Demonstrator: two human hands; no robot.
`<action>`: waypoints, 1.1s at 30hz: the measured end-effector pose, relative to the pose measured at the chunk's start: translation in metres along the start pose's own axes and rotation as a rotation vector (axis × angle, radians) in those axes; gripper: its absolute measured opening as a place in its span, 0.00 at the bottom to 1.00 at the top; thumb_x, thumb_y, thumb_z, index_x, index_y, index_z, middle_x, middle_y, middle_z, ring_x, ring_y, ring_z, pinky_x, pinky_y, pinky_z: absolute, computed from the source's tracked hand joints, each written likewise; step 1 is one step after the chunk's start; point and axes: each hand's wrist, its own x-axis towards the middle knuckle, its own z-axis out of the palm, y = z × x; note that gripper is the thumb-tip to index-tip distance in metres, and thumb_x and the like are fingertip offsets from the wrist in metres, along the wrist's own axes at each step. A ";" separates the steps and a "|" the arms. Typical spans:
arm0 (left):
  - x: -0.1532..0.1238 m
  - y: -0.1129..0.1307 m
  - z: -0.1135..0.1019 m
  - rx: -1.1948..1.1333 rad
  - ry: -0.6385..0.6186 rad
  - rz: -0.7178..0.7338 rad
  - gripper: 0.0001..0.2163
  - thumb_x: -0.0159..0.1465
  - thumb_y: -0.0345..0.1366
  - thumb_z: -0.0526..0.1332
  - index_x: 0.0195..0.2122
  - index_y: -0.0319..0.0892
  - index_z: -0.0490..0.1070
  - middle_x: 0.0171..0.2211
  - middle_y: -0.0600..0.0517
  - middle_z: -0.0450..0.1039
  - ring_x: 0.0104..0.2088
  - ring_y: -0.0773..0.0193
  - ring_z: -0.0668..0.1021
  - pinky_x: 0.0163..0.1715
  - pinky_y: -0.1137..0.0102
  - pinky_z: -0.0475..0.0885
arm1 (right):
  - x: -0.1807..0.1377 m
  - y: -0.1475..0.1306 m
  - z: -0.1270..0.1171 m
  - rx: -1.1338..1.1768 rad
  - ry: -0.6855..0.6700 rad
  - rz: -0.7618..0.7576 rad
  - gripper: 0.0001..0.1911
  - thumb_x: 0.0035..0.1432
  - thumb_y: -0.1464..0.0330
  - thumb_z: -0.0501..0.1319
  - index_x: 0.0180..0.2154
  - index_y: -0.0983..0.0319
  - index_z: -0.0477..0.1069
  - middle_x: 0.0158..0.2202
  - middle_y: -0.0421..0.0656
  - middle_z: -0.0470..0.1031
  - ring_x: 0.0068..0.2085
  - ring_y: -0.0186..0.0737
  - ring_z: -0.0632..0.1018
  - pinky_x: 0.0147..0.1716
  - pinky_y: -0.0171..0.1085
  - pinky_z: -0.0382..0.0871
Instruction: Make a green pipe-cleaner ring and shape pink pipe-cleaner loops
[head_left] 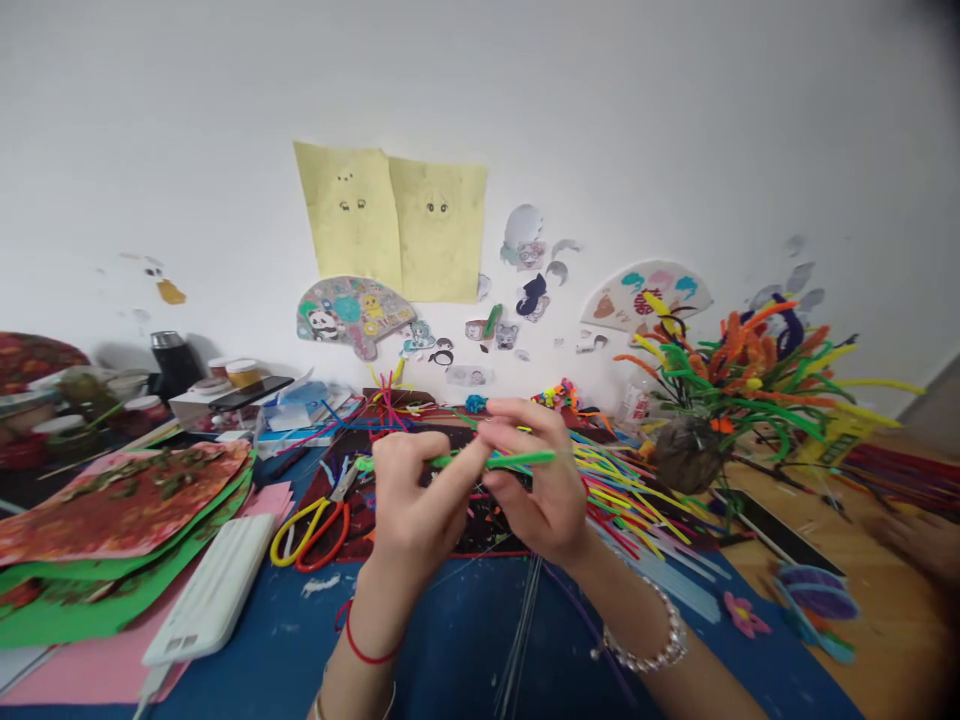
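Observation:
Both hands are raised over the middle of the table, pinching one bright green pipe cleaner [517,460] that runs level between them. My left hand [412,500] grips its left part with thumb and forefinger; a red string circles that wrist. My right hand [536,480] holds its right part with closed fingers; a bead bracelet sits on that wrist. Below and to the right of the hands lies a loose heap of coloured pipe cleaners [637,490] on a dark mat.
Scissors [311,530] with yellow and red handles lie left of the hands, beside a white ribbed case [214,590] and stacked coloured paper [112,530]. A pipe-cleaner bouquet [735,380] stands at the right. Small craft flowers [746,612] lie on the blue table cover [450,650].

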 end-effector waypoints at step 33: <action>-0.115 0.029 0.025 -0.544 -0.841 -0.646 0.09 0.69 0.33 0.51 0.39 0.44 0.70 0.34 0.52 0.76 0.31 0.67 0.76 0.32 0.74 0.68 | -0.128 0.050 -0.029 0.277 -0.395 0.396 0.11 0.58 0.72 0.63 0.44 0.56 0.74 0.40 0.44 0.74 0.40 0.36 0.75 0.40 0.37 0.72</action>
